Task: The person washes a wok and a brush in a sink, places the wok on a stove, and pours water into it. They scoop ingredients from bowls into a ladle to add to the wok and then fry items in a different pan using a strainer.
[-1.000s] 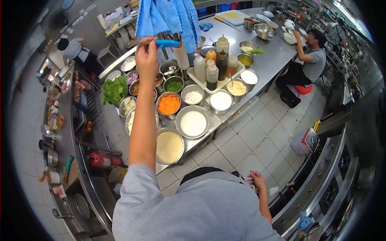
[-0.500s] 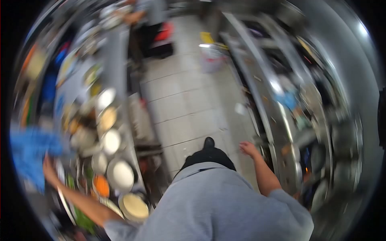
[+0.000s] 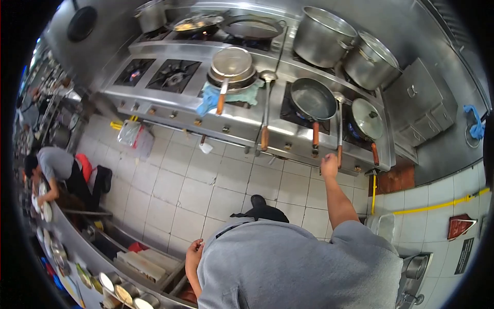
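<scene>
My right hand [image 3: 329,167] reaches toward the front edge of the stove, its fingers loosely bent with nothing visible in them. It is nearest the wooden handle of a ladle [image 3: 340,123] and the wooden handle of a black frying pan [image 3: 312,99], apparently short of both. To its right, a lidded pan [image 3: 366,117] sits on a burner. My left hand [image 3: 193,256] hangs low beside my body, fingers slightly curled and apart, holding nothing that I can see.
Another long ladle [image 3: 267,103] and strainers [image 3: 232,63] over a cloth [image 3: 248,94] rest on the stove [image 3: 175,105]. Tall pots [image 3: 323,38] stand behind. A co-worker [image 3: 59,167] bends over the counter [image 3: 103,255] at left. A clear bin [image 3: 136,139] stands on the tiled floor.
My body and view have turned right, from the aisle to the stove. My left hand has moved from beside a blue cloth above the counter to my side. My right hand now reaches toward the stove.
</scene>
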`<control>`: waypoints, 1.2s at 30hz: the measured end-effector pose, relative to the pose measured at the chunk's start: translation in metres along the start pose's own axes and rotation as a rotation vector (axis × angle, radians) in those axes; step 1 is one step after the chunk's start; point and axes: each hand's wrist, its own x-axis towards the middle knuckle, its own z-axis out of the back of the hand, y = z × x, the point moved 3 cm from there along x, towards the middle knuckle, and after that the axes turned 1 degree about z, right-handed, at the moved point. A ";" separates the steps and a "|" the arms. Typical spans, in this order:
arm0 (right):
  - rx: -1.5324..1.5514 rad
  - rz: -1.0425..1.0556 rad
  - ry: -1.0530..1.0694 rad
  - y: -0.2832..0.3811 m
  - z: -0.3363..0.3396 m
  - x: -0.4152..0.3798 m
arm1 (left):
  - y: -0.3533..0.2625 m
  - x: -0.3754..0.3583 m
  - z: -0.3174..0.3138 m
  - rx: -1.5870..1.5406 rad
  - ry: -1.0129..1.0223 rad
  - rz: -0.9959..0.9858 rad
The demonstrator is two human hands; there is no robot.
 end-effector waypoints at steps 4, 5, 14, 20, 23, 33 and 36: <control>-0.135 -0.321 -0.060 -0.038 0.032 0.051 | -0.110 0.009 -0.041 0.286 0.004 0.060; -0.163 -0.391 -0.020 -0.053 0.026 0.062 | -0.122 0.019 -0.050 0.282 0.021 0.034; 0.421 -0.400 0.116 -0.127 -0.027 0.116 | -0.207 0.098 -0.142 0.244 -0.026 -0.161; 0.856 -0.273 0.311 -0.034 0.079 0.052 | -0.243 0.103 -0.180 0.057 -0.058 -0.293; 0.760 0.148 0.574 0.021 0.117 0.069 | -0.258 0.106 -0.181 0.073 -0.080 -0.389; 0.950 0.640 1.569 0.345 0.120 -0.091 | -0.331 0.036 -0.120 -0.035 -0.571 -0.727; 1.037 0.495 2.085 0.417 0.074 -0.175 | -0.329 0.008 -0.072 0.163 -0.863 -0.775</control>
